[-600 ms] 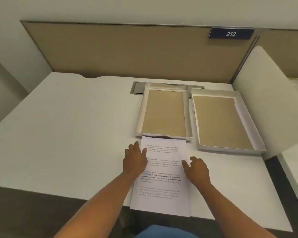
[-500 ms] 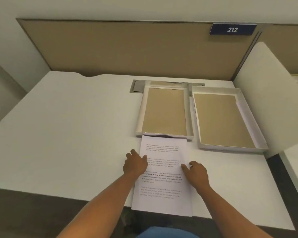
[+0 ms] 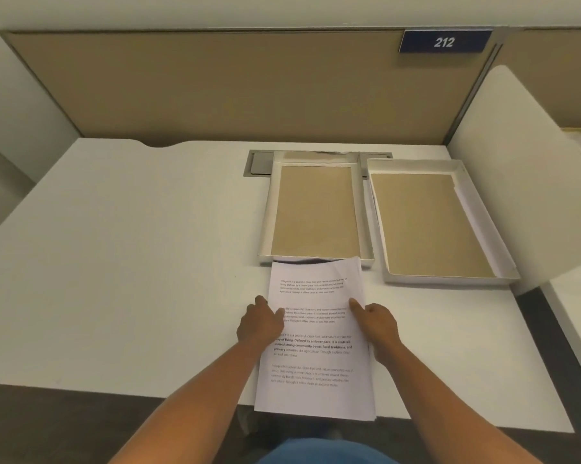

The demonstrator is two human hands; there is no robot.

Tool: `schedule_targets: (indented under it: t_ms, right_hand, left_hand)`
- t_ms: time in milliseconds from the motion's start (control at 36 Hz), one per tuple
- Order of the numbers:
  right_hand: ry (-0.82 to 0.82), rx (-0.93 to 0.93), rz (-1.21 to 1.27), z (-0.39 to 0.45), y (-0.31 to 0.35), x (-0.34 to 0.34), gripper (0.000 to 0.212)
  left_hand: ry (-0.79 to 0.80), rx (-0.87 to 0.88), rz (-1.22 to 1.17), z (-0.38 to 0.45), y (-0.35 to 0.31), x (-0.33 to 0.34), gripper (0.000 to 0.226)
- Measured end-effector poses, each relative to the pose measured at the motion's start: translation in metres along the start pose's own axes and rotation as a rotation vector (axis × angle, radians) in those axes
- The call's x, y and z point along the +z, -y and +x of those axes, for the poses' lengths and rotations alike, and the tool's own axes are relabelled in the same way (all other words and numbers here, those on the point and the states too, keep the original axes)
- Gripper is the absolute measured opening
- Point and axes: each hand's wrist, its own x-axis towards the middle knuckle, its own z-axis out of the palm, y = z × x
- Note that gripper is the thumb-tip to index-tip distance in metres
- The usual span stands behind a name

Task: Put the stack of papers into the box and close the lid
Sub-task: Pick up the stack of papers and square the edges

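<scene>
Overhanging the bench's [image 3: 122, 262] near edge, the stack of papers [image 3: 316, 346] lies flat. The left hand [image 3: 260, 324] and right hand [image 3: 379, 324] grip its two long sides, fingers curled. Beyond it, two open trays stand side by side: the box [image 3: 316, 209], then the lid [image 3: 429, 222].

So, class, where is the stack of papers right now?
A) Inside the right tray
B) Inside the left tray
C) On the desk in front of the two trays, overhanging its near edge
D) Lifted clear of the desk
C: the stack of papers lies on the desk under both hands, its near end past the edge.
</scene>
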Motion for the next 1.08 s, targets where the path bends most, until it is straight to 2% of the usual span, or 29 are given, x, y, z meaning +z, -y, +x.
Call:
schedule_targets:
  t_ms: [83, 167, 222, 333, 417, 500, 556, 611, 667, 694, 722, 778, 861, 917, 1000, 1083]
  right_hand:
    - [0.164, 0.096, 0.243, -0.001, -0.001, -0.002, 0.039]
    - [0.25, 0.137, 0.326, -0.002, -0.001, -0.008, 0.04]
    - [0.242, 0.069, 0.261, -0.004, 0.0, -0.006, 0.032]
    - [0.076, -0.161, -0.041, -0.014, 0.002, 0.004, 0.024]
    - [0.046, -0.335, -0.075, -0.022, 0.005, 0.001, 0.019]
    - [0.076, -0.427, -0.03, -0.028, 0.016, -0.01, 0.021]
    - [0.111, -0.444, 0.048, -0.031, 0.025, -0.019, 0.022]
    - [0.141, -0.457, 0.132, -0.033, 0.033, -0.029, 0.023]
    - [0.158, -0.489, 0.2, -0.034, 0.041, -0.038, 0.024]
    - [0.166, -0.51, 0.227, -0.035, 0.046, -0.041, 0.024]
    - [0.172, -0.534, 0.242, -0.036, 0.05, -0.044, 0.026]
    - [0.183, -0.599, 0.236, -0.037, 0.059, -0.05, 0.027]
    - [0.216, -0.725, 0.248, -0.042, 0.073, -0.057, 0.021]
    - [0.209, -0.817, 0.275, -0.049, 0.079, -0.059, 0.022]
    - [0.092, -0.893, 0.309, -0.057, 0.074, -0.054, 0.028]
    - [-0.041, -0.863, 0.3, -0.06, 0.05, -0.037, 0.029]
  left_hand:
    - [-0.012, -0.004, 0.005, -0.001, 0.0, 0.001, 0.054]
    - [-0.022, -0.011, 0.016, 0.0, 0.0, 0.003, 0.055]
    - [-0.022, -0.016, 0.017, 0.0, -0.001, 0.004, 0.056]
    - [-0.029, -0.02, -0.013, 0.001, 0.001, 0.005, 0.055]
    - [-0.054, 0.004, -0.186, 0.004, 0.008, 0.004, 0.051]
    - [-0.05, 0.065, -0.576, 0.002, 0.013, -0.002, 0.055]
    - [0.083, 0.09, -0.896, 0.0, 0.012, -0.012, 0.065]
    - [0.333, 0.111, -1.154, -0.001, 0.01, -0.024, 0.065]
    - [0.568, 0.18, -1.261, -0.005, 0.002, -0.037, 0.054]
    - [0.612, 0.209, -1.257, -0.008, -0.005, -0.044, 0.051]
    - [0.595, 0.234, -1.235, -0.011, -0.013, -0.05, 0.051]
    - [0.466, 0.277, -1.205, -0.02, -0.031, -0.062, 0.052]
    - [0.229, 0.365, -1.167, -0.032, -0.052, -0.075, 0.032]
    - [0.13, 0.447, -1.152, -0.041, -0.059, -0.079, 0.024]
    - [0.034, 0.522, -1.142, -0.055, -0.058, -0.076, 0.025]
    - [-0.034, 0.475, -1.11, -0.06, -0.045, -0.055, 0.018]
